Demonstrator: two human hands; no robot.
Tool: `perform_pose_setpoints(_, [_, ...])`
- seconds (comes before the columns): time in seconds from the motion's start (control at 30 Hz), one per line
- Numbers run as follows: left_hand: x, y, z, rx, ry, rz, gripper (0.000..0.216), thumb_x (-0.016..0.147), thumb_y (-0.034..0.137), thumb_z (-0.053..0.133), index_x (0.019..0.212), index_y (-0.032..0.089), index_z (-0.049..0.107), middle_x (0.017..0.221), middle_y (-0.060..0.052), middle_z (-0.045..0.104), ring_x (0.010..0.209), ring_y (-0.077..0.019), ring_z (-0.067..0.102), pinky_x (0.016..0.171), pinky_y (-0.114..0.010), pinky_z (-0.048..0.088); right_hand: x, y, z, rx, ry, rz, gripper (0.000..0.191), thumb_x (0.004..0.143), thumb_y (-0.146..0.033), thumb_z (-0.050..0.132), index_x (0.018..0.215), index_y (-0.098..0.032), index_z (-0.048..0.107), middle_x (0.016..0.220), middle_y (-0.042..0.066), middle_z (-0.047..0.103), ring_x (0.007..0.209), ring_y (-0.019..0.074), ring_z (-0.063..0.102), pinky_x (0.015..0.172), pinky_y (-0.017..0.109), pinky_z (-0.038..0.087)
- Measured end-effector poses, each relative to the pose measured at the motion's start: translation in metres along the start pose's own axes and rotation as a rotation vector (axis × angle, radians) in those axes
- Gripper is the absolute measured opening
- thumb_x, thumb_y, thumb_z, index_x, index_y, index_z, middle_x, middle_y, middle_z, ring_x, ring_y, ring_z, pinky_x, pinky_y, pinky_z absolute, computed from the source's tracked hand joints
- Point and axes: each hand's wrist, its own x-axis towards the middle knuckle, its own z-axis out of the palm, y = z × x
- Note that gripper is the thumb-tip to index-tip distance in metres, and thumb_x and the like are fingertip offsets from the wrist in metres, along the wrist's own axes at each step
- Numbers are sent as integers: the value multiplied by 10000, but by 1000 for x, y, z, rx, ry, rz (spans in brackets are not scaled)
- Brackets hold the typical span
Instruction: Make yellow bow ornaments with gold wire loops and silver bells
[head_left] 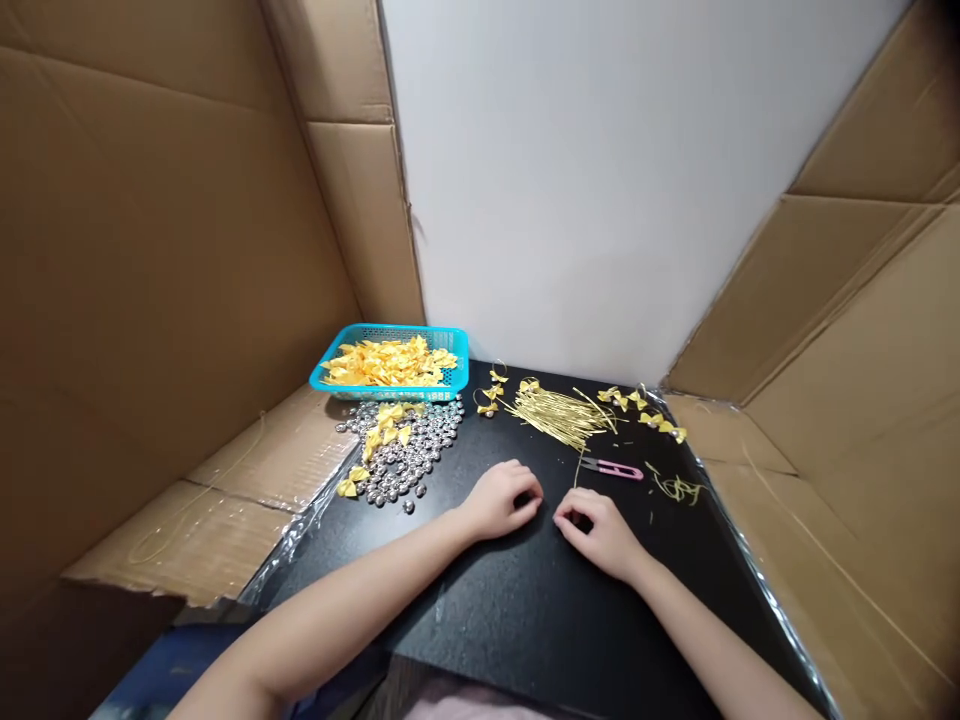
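My left hand rests on the black table top with its fingers curled under; nothing shows in them. My right hand lies a little to its right, fingers also curled, thumb and forefinger close together, with whatever they hold hidden. Just beyond the right hand lies a pink thread snipper. A bundle of gold wire ties lies behind both hands. Silver bells are heaped at the left, with a few yellow bows on top of them.
A turquoise basket of yellow bows stands at the back left. Finished yellow bows lie at the back right, and gold scraps beside the snipper. Cardboard walls close in the left and right sides; a white wall stands behind.
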Motion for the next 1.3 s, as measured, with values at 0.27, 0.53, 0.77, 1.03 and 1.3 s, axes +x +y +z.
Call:
perform_pose_setpoints(0.27, [11, -12, -10, 229, 146, -90, 314, 948, 314, 594, 1231, 178, 591, 1252, -103, 617, 1036, -235, 643, 868, -443, 560, 1, 1, 1, -46, 23, -10, 150, 839, -147, 581, 708, -196, 634, 686, 13, 646, 655, 153, 587, 659, 284, 453])
perform_pose_setpoints(0.53, [44, -70, -53, 549, 347, -437, 339, 941, 315, 605, 1245, 167, 581, 1254, -106, 614, 1046, -244, 642, 869, -454, 559, 1, 1, 2, 2, 40, -24, 133, 814, -123, 593, 710, -192, 638, 683, 7, 657, 623, 142, 575, 699, 304, 446])
perform_pose_setpoints(0.77, [30, -52, -53, 578, 328, -242, 289, 945, 316, 598, 1189, 161, 608, 1183, -92, 644, 983, -222, 655, 831, -421, 566, 1, -5, -2, 108, 95, 5, 114, 820, -152, 622, 719, -198, 648, 678, 10, 649, 622, 149, 583, 675, 306, 467])
perform_pose_setpoints(1.03, [-16, 14, -26, 373, 380, 306, 148, 955, 209, 559, 862, 205, 673, 784, -15, 742, 693, -169, 552, 645, -308, 382, -3, -24, 4, 334, 279, 157, 247, 1002, -298, 418, 1104, -203, 622, 948, 63, 705, 856, 169, 687, 764, 300, 558])
perform_pose_setpoints(1.3, [-21, 24, -23, 235, 466, 423, 98, 927, 169, 611, 839, 206, 632, 764, 3, 769, 664, -160, 553, 617, -298, 363, -4, -31, 6, 347, 265, 13, 142, 865, -230, 647, 1000, -196, 673, 947, 68, 696, 831, 177, 654, 769, 324, 547])
